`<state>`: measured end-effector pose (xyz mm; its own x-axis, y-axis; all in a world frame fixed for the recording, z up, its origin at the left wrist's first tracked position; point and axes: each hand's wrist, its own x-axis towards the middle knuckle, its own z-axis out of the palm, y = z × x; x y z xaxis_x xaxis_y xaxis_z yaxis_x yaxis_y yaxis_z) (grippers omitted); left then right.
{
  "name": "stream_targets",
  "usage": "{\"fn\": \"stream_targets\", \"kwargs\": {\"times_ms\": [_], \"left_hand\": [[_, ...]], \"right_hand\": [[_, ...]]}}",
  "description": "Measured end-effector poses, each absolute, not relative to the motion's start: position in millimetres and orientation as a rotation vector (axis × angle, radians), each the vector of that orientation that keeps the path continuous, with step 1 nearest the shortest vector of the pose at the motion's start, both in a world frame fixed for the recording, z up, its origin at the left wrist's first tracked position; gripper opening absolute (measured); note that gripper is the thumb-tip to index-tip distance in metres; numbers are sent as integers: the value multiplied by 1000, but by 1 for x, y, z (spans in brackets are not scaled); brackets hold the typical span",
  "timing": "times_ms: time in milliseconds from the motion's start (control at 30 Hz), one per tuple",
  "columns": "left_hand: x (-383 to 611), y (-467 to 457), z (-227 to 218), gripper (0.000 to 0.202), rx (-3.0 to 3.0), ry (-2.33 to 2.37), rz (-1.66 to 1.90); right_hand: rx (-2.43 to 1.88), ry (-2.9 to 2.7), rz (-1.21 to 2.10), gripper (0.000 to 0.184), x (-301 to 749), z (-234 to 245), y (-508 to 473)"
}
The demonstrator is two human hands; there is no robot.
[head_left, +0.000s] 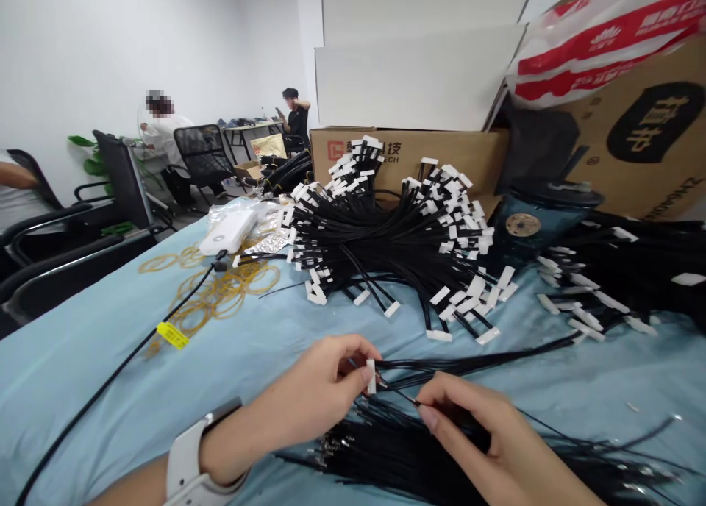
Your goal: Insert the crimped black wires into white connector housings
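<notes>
Between thumb and fingers, my left hand (336,370) grips a small white connector (371,376) with several black wires running from it to the right. My right hand (479,425) pinches a single thin black wire (405,396), its metal tip close to the connector; whether the tip touches it I cannot tell. Under and beside both hands lies a pile of loose black wires (380,454) with bare metal ends. Farther back rises a large heap of black cables (386,230) ending in white connectors.
Rubber bands (220,296) and a white power bank (229,230) with a black cord (110,377) lie on the left of the blue cloth (110,307). A dark blue cup (523,223), more cables (623,278) and boxes (419,79) stand behind. Two people sit farther off; another person's arm shows left.
</notes>
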<state>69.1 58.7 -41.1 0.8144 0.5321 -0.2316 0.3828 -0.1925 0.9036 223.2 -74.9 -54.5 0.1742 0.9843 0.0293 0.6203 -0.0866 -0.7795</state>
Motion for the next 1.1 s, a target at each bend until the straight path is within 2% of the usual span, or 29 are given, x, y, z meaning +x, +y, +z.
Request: {"fn": "stream_targets", "kwargs": {"times_ms": [300,467,1100], "left_hand": [[66,54,-30,26,1876,738,109],[63,51,-28,29,1901,752,136],[63,49,-27,22,2052,806,294]], "right_hand": [[-1755,-1532,700,27,228,-56,-69],[-1759,-1521,735,25,231,-59,-65],[-1681,-1513,677,21,230,-64,-59]]}}
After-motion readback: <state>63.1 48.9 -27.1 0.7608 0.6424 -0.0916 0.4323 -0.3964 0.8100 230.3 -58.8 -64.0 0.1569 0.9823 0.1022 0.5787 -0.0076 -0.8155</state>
